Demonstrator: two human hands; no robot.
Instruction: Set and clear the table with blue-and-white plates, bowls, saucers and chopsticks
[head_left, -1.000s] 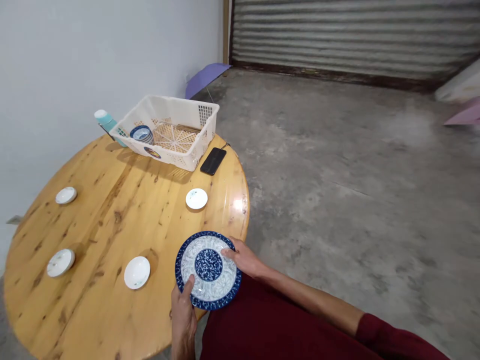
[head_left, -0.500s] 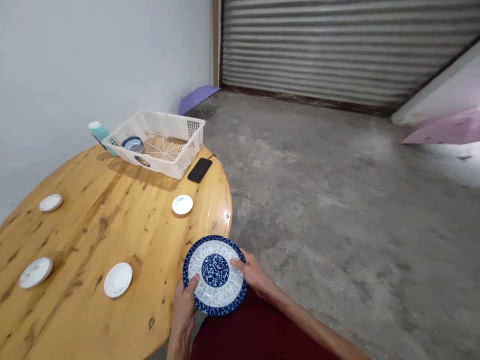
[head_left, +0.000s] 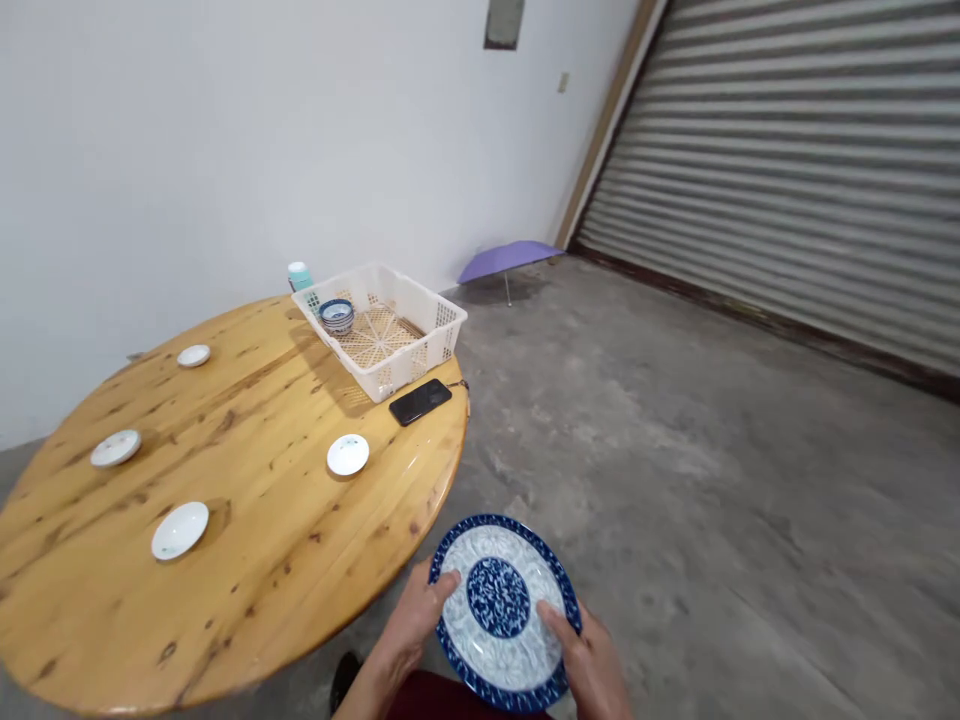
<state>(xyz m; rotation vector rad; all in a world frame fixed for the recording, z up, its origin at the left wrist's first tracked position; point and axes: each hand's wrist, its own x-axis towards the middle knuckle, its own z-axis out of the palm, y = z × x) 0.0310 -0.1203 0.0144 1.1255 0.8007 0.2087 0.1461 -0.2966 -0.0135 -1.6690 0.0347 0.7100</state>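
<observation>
In the head view, the left hand (head_left: 414, 610) and the right hand (head_left: 592, 655) each grasp the rim of a round blue-and-white patterned ceramic plate (head_left: 499, 600), thumbs on top, off the edge of the round yellow wooden bench (head_left: 262, 610). Holding it well calls for even pressure from both sides, since glazed ceramic may slip above the hard grey concrete floor (head_left: 675, 500).

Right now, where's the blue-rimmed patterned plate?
In the head view, the blue-rimmed patterned plate is low, just right of center, held between the left hand and right hand, to the right of the round wooden table's edge.
</observation>
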